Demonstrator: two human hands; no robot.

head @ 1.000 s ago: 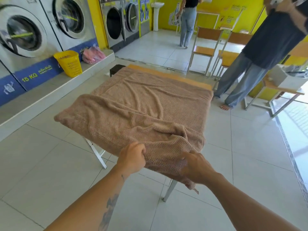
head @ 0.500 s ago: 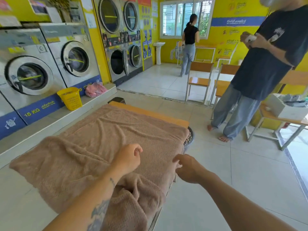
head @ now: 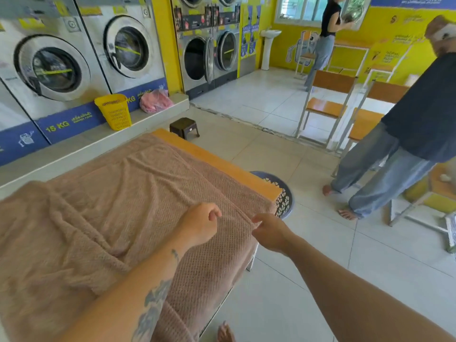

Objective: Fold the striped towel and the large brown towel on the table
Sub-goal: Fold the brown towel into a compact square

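The large brown towel (head: pixel 128 198) lies spread over the orange-topped table (head: pixel 217 164), wrinkled, hanging off the near and left sides. My left hand (head: pixel 199 225) hovers over the towel near the table's right edge with its fingers curled into a loose fist, and I see no cloth in it. My right hand (head: pixel 269 233) pinches the towel's edge at the right side of the table between thumb and fingers. No striped towel is in view.
A blue laundry basket (head: pixel 283 196) sits on the floor by the table's far right corner. A person in jeans (head: pixel 385 166) stands to the right near chairs (head: pixel 325 104). A small stool (head: pixel 183 127), a yellow basket (head: pixel 114 111) and washing machines lie beyond.
The view has swung right along the table. My hands left the bunched near corner and moved to the towel's right edge, where my right hand has taken a pinch of it.
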